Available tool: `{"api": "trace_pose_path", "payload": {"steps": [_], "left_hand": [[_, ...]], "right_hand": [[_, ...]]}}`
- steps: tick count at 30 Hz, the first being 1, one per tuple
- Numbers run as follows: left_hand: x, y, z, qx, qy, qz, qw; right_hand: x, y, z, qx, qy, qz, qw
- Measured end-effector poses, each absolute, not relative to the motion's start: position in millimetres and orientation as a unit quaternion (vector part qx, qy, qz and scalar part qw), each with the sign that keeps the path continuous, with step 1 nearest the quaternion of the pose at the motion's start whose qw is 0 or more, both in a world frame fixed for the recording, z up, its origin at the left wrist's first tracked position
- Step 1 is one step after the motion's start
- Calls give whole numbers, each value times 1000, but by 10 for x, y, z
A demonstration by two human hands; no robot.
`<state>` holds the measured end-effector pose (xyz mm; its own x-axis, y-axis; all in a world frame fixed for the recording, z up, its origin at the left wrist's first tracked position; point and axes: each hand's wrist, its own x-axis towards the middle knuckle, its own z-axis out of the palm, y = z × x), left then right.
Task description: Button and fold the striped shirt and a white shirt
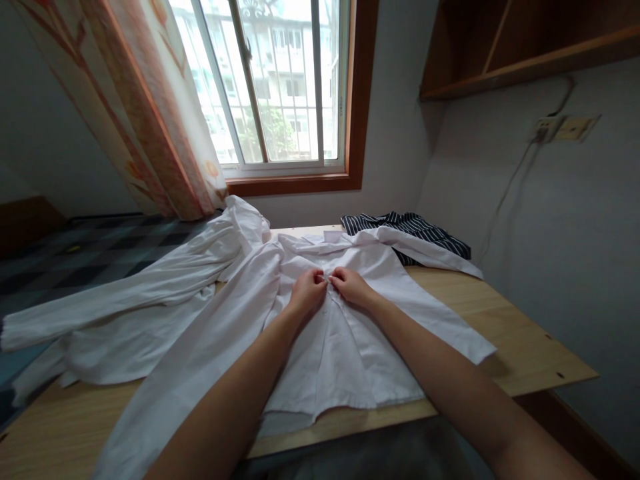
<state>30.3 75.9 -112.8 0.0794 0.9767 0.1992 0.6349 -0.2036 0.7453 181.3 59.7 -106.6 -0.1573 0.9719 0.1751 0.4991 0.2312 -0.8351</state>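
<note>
A white button-up shirt (345, 360) lies spread front side up on the wooden table, its collar toward the window and its hem near the front edge. My left hand (309, 291) and my right hand (350, 285) meet at the front placket, below the collar. Both are closed, with fingertips pinching the shirt's cloth from either side. The button or buttonhole between the fingertips is too small to make out. One shirt sleeve runs down toward me at the left; the other reaches out to the right.
Another white garment (165, 287) drapes over the table's left side. A black-and-white striped garment (425, 230) lies at the back right, partly under a sleeve. The wooden table (510, 333) ends at the right. A checked bed (115, 250), curtain (165, 120) and window (280, 87) lie beyond.
</note>
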Motion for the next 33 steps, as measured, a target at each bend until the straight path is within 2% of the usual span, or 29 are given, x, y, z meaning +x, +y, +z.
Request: {"api": "trace_pose_path", "payload": {"steps": [9,11,13,15,17,19,21,27,33], "left_hand": [[222,630,-924,735,588,295,166],[189,623,-898,752,585,269,141],[167,601,-884,771,590,222,98],[160,565,-882,781,601,162,59],[166,531,-893,787,606,109,36],[179,517,-911,796,600,74,18],[190,527,-925,799,599,55,6],[156,635,-915,774,631,30,38],[131,734,-942,776,626,75,19]], "right_hand": [[1782,567,-1042,-586,-579,418,384],[1834,551,-980,-595,-590,396,376],[1917,529,-897,-600,-641,314,360],[1996,494,-815,-615,-698,204,304],[2038,445,-766,-635,-733,122,211],[2030,393,-770,-648,-744,91,136],[1989,352,-825,-647,-749,82,113],[1915,366,-1115,-626,-757,51,180],[2012,461,-1126,-586,-779,53,218]]}}
